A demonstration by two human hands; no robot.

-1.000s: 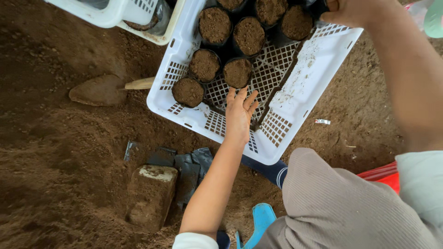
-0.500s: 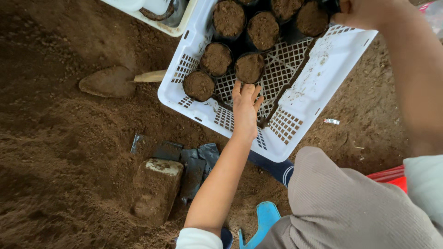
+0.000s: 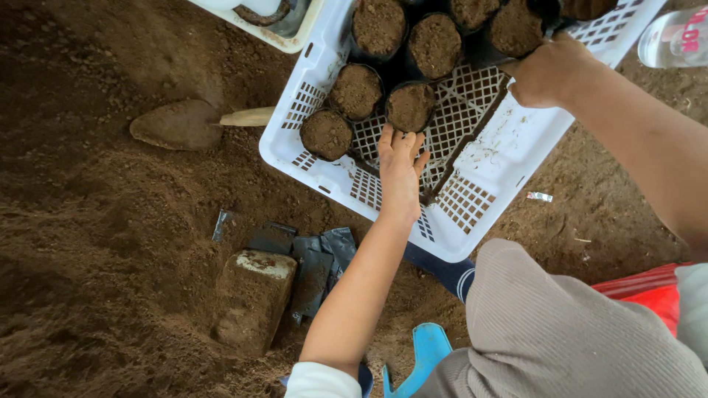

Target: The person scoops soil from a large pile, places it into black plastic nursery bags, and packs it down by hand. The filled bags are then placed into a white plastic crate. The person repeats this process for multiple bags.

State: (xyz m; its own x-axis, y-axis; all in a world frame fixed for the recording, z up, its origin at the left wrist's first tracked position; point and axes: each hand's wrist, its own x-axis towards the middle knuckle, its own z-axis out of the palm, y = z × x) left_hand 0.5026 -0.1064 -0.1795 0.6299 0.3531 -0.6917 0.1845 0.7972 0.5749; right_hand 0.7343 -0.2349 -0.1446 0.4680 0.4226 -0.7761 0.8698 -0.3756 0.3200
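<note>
- Left hand [image 3: 400,166]: centre of the frame, palm down on the crate floor, fingers loosely spread; fingertips touch the near rim of a soil-filled pot [image 3: 410,106]. Holds nothing.
- Right hand [image 3: 544,72]: upper right, curled against the right edge of a pot [image 3: 515,28] in the top row. The fingers are hidden behind the knuckles, so its grip cannot be told.
- Crate [image 3: 509,151]: white lattice plastic, tilted across the upper centre; its top edge is cut off by the frame.
- Other pots: black, filled with soil, two in the lower row [image 3: 326,135] and [image 3: 355,91], others above, some cut off at the top.
- Trowel [image 3: 178,124]: upper left, on the soil, blade caked with earth, pale handle partly behind the crate.
- Second white container [image 3: 291,33]: top centre-left, mostly cut off.
- Block [image 3: 252,298]: lower left centre, soil-stained, half sunk in the soil.
- Flat black bags [image 3: 318,254]: just right of the block, partly under the left forearm.
- Blue sandal [image 3: 420,354]: bottom centre, mostly hidden by the knee.
- Clear bottle [image 3: 675,37]: upper right corner, cut off.
- Red object [image 3: 649,289]: right edge, too hidden to identify.
</note>
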